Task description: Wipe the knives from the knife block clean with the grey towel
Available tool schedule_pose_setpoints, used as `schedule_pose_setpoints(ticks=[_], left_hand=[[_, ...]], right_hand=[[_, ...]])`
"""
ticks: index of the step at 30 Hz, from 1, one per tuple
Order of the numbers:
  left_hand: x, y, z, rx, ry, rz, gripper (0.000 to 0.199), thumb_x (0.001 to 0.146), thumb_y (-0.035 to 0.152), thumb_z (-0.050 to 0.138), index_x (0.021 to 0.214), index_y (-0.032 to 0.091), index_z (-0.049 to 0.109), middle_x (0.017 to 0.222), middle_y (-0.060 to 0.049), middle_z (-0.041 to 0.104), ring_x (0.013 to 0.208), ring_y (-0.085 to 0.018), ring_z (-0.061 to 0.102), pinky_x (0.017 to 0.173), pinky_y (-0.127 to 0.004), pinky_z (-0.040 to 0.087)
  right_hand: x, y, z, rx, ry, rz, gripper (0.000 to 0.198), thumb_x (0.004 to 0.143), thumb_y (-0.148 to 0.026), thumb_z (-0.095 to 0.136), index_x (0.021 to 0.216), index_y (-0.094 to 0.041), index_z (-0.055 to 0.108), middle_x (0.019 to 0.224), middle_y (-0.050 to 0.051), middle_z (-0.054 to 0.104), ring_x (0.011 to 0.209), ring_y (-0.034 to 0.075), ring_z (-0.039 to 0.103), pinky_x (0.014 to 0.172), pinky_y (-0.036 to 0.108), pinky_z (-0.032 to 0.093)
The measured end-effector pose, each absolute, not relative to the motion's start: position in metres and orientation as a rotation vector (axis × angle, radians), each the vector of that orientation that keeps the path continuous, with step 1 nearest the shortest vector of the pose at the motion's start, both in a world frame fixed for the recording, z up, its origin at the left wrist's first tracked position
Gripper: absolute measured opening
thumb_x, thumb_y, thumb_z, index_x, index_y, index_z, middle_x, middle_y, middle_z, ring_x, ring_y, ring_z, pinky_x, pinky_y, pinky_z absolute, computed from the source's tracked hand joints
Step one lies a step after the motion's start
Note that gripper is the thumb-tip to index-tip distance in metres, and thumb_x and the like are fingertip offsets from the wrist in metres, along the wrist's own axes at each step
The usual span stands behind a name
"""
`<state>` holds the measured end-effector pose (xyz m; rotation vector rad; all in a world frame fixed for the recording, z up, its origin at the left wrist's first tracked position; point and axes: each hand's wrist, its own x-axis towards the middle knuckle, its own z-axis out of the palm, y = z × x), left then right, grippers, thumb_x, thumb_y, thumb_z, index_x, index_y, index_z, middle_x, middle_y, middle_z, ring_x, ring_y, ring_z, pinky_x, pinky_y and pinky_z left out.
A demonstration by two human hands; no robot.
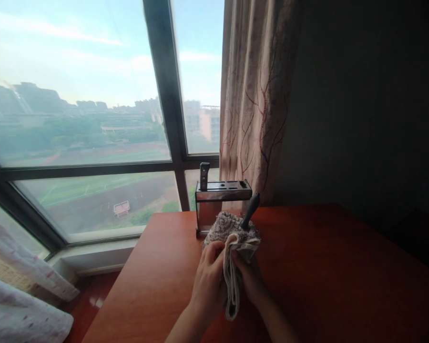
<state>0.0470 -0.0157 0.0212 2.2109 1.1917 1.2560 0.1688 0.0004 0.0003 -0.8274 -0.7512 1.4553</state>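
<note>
My left hand (210, 274) is closed on a folded, fluffy grey-brown towel (226, 226) with a pale edge. On the towel's other side, my right hand (250, 278) also grips it, its fingers partly hidden behind the folds. A dark ridged handle (250, 212) sticks up out of the towel, tilted to the right. Whatever the handle belongs to is wrapped and hidden. Just beyond the towel stands a metal-framed knife rack (223, 194) with slots in its top. One knife (204, 176) sits upright in its left end, only its black riveted handle showing above the top.
Everything stands on a reddish-brown wooden table (157, 281), whose left edge runs beside the window (89, 205). A patterned curtain (253, 105) hangs behind the rack. Another light curtain (21, 305) is at lower left. The wall on the right is dark.
</note>
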Motion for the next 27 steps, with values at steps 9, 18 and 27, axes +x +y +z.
schedule_pose_setpoints(ticks=[9, 18, 27], left_hand=[[0.047, -0.018, 0.017, 2.174, 1.171, 1.327, 0.031, 0.086, 0.010, 0.044, 0.112, 0.021, 0.054, 0.103, -0.008, 0.053, 0.093, -0.021, 0.053, 0.081, -0.033, 0.046], [0.052, -0.008, 0.002, 1.756, 1.034, 0.895, 0.021, 0.092, 0.031, 0.042, 0.082, 0.017, 0.054, 0.071, -0.002, 0.059, 0.056, -0.012, 0.050, 0.053, -0.022, 0.038], [0.055, -0.005, -0.004, 1.629, 1.015, 0.864, 0.016, 0.087, 0.027, 0.052, 0.082, 0.014, 0.060, 0.066, -0.003, 0.061, 0.058, -0.013, 0.051, 0.055, -0.023, 0.038]], right_hand=[[0.182, 0.017, -0.008, -0.781, -0.469, 1.465, 0.036, 0.068, -0.043, 0.077, 0.095, -0.021, 0.066, 0.079, -0.001, 0.072, 0.069, 0.020, 0.066, 0.063, 0.031, 0.052], [0.220, 0.039, -0.014, -0.680, -0.266, 1.516, 0.044, 0.074, -0.054, 0.064, 0.107, -0.026, 0.064, 0.096, 0.000, 0.073, 0.083, 0.023, 0.068, 0.075, 0.037, 0.053], [0.232, 0.041, -0.009, -0.666, -0.295, 1.438, 0.045, 0.072, -0.058, 0.062, 0.105, -0.027, 0.065, 0.098, 0.000, 0.073, 0.089, 0.024, 0.068, 0.081, 0.039, 0.052]])
